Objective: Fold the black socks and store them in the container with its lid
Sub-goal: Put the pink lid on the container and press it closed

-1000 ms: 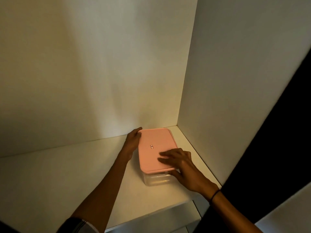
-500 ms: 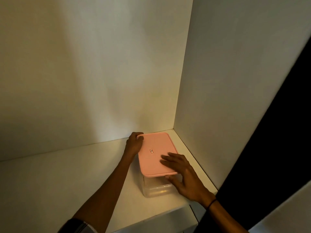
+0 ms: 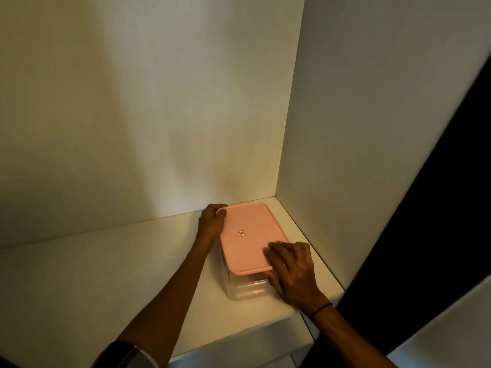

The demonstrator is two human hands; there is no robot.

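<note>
A clear plastic container (image 3: 247, 289) with a pink lid (image 3: 249, 235) stands on a white shelf (image 3: 106, 274), close to the back right corner. My left hand (image 3: 211, 224) grips the lid's far left corner and the container's left side. My right hand (image 3: 291, 269) rests on the lid's near right corner, fingers spread on top and thumb against the front wall. The lid sits flat on the container. No black socks are visible; the clear wall shows no dark shape.
The shelf's white back wall (image 3: 159, 102) and right side wall (image 3: 372, 128) enclose the corner. A dark opening (image 3: 425, 235) lies right of the side wall. The shelf's front edge (image 3: 239, 338) runs below the container.
The container with both hands on it has shifted slightly toward the back right corner. The view has dropped and moved closer. My right hand has slid nearer to the lid's right edge.
</note>
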